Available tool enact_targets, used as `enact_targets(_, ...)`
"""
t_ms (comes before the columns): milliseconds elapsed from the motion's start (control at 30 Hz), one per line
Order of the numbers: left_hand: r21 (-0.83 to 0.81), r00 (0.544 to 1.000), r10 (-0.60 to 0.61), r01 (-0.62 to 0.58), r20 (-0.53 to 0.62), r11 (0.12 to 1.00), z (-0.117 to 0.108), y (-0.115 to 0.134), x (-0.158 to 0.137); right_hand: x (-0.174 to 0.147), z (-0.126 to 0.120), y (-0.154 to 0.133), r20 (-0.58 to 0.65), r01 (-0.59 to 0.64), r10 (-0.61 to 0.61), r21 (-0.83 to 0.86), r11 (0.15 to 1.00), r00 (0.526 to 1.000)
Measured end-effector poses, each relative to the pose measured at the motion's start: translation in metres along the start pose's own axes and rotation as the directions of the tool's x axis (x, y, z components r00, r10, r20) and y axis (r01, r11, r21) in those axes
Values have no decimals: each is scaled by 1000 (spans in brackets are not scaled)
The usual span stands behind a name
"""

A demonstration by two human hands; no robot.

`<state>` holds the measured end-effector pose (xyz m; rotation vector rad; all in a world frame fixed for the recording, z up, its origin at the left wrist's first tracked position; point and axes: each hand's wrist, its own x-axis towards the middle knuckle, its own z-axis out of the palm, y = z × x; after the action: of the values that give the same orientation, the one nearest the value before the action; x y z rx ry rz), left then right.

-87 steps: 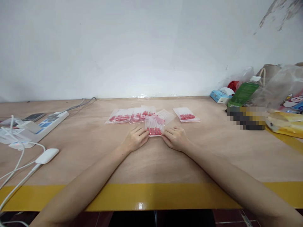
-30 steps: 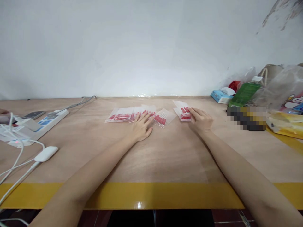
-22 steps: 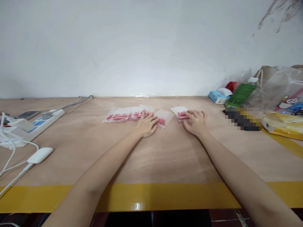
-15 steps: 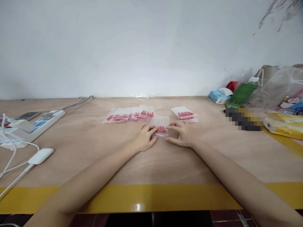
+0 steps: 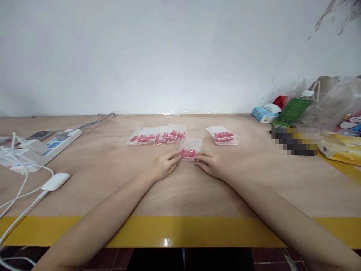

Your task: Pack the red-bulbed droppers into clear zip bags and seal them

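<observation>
A small clear zip bag (image 5: 188,147) with a row of red pieces inside lies flat in front of me, its zip edge toward me. My left hand (image 5: 166,165) is closed at the bag's left edge, the fingertips pressed together on it. At the lower right corner, my right hand (image 5: 210,164) has its fingertips closed on the bag's edge. Just behind, to the left, lies an overlapping row of similar bags (image 5: 156,135) of red pieces. A small stack of such bags (image 5: 223,135) lies to the right. What exactly the red pieces are is too small to tell.
On the left are a power strip (image 5: 60,146) with plugs and cables, a phone (image 5: 41,135) and a white charger (image 5: 55,182). At the right stand a tissue pack (image 5: 265,114), a green bottle (image 5: 293,111) and plastic bags (image 5: 335,99). Yellow tape (image 5: 180,231) runs along the table's front edge.
Both hands have drawn back off the bag's red pieces to its sides. My left hand's spread fingers have come together, and the bag now shows more fully. The view has shifted slightly.
</observation>
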<state>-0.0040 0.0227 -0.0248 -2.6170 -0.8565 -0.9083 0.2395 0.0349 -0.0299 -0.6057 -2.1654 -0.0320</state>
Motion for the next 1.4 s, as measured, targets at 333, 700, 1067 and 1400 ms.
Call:
enact_targets(333, 4, 993, -91, 92, -81, 996, 6, -4, 9, 7, -1, 8, -36, -161, 160, -23, 987, 986)
enact_targets(700, 198, 987, 121, -99, -102, 975, -1, 3, 12, 5, -12, 11, 77, -118, 114, 60, 991, 991)
enact_targets(1067, 233, 980, 199, -192, -10, 953, -4, 11, 19, 23, 6, -20, 110, 211, -181, -405, 890, 977)
enact_targets(1400, 212, 977, 212, -199, -39, 957, -5, 13, 22, 26, 5, -19, 195, 352, -293, -513, 783, 936)
